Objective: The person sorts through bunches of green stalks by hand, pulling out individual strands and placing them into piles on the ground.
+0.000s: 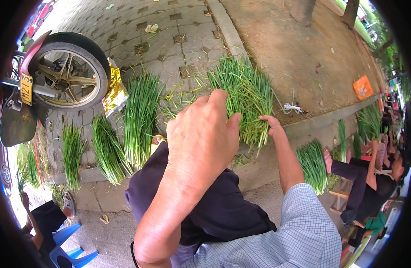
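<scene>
My left hand (203, 130) is raised large in the middle of the view, its back towards me and its thumb on the right. Its fingers curl away, so what lies under them is hidden. Beyond it is a loose heap of green garlic chives (242, 87), with pale stalk ends pointing towards me and some yellowed leaves mixed in. At the heap's right edge, my right hand (275, 127) bends its fingers around some of the stalks. To the left a long bundle of chives (141, 117) lies on the paving, beside a yellow shoe (157, 140).
Smaller chive bundles (106, 147) lie further left. A motorcycle wheel (68, 73) stands beside a gold foil bag (115, 88). White string (292, 108) rests on the soil behind a kerb (326, 112). A seated person (362, 187) is at right; a blue plastic stool (69, 244) is at lower left.
</scene>
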`<action>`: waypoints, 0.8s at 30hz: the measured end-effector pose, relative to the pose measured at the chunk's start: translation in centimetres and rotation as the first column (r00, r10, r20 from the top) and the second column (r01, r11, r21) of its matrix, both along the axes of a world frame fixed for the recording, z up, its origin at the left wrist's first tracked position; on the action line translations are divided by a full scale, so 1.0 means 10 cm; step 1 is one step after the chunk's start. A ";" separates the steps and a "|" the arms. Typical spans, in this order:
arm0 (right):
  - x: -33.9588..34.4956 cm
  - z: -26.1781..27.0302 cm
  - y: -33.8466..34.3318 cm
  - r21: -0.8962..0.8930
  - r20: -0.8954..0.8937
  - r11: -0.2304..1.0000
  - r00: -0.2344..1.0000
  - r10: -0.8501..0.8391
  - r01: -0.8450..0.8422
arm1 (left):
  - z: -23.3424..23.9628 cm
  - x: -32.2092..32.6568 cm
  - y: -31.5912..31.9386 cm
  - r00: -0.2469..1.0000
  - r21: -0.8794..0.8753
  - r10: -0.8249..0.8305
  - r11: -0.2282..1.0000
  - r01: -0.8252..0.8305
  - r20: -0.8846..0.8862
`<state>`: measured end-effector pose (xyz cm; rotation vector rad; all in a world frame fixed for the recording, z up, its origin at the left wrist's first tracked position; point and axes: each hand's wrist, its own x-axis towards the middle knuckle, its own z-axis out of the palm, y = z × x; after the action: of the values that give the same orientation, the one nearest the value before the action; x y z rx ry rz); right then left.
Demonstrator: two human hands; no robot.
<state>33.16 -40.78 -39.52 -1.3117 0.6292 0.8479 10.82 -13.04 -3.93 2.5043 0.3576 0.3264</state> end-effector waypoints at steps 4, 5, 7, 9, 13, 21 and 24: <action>-0.05 0.15 0.03 0.198 -0.046 0.977 0.996 0.082 -0.072 | -0.01 0.00 0.02 1.000 -0.003 0.007 1.000 -0.007 0.000; -0.05 0.22 0.05 0.221 -0.037 0.974 0.997 0.060 -0.051 | -0.02 0.00 0.02 1.000 -0.003 0.013 1.000 -0.013 -0.005; -0.05 0.38 0.02 0.261 -0.015 0.965 1.000 0.008 -0.004 | -0.02 0.01 0.02 1.000 -0.011 0.020 1.000 -0.020 -0.006; -0.02 0.62 -0.02 0.289 0.050 0.957 0.999 -0.005 -0.010 | -0.02 0.01 0.03 1.000 -0.023 0.028 0.999 -0.028 -0.008; 0.04 1.22 -0.03 0.267 0.136 0.963 0.991 0.000 -0.037 | -0.05 0.04 0.04 1.000 -0.034 0.029 0.999 -0.029 0.006; 0.16 2.33 0.04 0.201 0.387 0.976 0.922 -0.006 -0.078 | -0.03 0.12 0.12 0.997 -0.242 -0.028 0.970 0.012 -0.065; 0.20 2.64 0.09 0.205 0.451 0.972 0.893 0.013 -0.117 | 0.02 0.15 0.13 0.995 -0.300 -0.054 0.954 0.025 -0.089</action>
<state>35.20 -39.91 -13.17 -1.2643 0.1180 0.6180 12.35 -11.70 -3.71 2.2305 0.3658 0.1237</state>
